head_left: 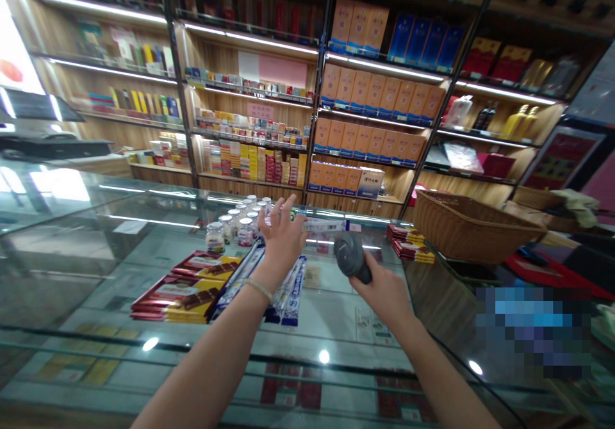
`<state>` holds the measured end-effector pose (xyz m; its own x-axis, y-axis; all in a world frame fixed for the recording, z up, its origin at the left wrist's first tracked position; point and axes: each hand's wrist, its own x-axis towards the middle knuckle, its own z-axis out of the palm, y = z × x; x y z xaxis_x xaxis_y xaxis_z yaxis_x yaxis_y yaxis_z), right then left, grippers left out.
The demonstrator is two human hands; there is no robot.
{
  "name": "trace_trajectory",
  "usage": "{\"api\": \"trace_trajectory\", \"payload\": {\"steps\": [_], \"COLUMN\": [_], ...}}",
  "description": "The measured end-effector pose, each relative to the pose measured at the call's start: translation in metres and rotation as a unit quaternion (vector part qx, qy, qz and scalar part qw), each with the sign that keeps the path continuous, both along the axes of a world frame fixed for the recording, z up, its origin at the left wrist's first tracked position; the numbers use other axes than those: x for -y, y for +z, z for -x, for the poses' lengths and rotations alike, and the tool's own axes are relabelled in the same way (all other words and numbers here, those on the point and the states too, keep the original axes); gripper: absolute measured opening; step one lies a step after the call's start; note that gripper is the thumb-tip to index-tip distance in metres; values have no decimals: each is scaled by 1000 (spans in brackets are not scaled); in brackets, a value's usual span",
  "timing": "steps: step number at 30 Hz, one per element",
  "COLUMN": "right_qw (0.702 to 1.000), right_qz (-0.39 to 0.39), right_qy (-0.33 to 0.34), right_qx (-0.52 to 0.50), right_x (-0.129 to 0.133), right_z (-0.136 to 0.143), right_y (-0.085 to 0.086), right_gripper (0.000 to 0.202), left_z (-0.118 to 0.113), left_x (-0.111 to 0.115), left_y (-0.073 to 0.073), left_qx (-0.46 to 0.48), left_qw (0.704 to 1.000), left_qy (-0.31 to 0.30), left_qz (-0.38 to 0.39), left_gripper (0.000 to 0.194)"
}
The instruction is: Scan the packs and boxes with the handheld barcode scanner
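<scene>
My left hand [283, 237] is over the glass counter [331, 333], fingers raised and spread, near a long pale packet [327, 226] with a barcode. Whether its fingertips touch that packet is unclear. Wrapped round the handle of a dark barcode scanner [350, 254] are the fingers of my right hand [384, 291]. Under and beside my left wrist lie blue-and-white long packets [293, 298]. Left of them are stacks of red-and-yellow chocolate bars [180, 296]. Small white-lidded jars [245, 232] stand in rows behind these.
A wicker basket [473, 224] sits at the right, with more chocolate bars [410, 243] beside it. Shelves [254, 134] with boxes line the back wall. At the left is a dark monitor [38, 107]. A blurred-out patch covers something at the lower right.
</scene>
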<state>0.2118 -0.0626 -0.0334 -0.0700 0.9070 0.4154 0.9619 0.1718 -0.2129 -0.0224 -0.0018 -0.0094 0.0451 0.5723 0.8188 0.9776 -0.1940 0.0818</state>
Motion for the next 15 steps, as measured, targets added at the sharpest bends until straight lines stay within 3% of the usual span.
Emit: {"api": "trace_trajectory", "payload": {"steps": [4,7,11,15], "right_qw": [1000,997,984,984], "right_qz": [0,-51,-133,-121], "right_qy": [2,42,87,96], "right_qx": [29,49,80,91], "right_x": [-5,-11,-16,-15], "right_z": [-2,-5,-5,-3], "right_y": [-4,-12,-24,-32], "right_gripper": [30,27,31,37], "left_z": [0,0,-1,-1], "left_x": [0,0,-1,0], "left_y": [0,-1,-1,-1], "left_qx": [5,8,9,7], "left_qw": [1000,1000,1000,1000], "left_qy": [-8,-8,-5,-9], "left_qz": [-2,-3,5,8], "left_gripper": [25,25,26,25]}}
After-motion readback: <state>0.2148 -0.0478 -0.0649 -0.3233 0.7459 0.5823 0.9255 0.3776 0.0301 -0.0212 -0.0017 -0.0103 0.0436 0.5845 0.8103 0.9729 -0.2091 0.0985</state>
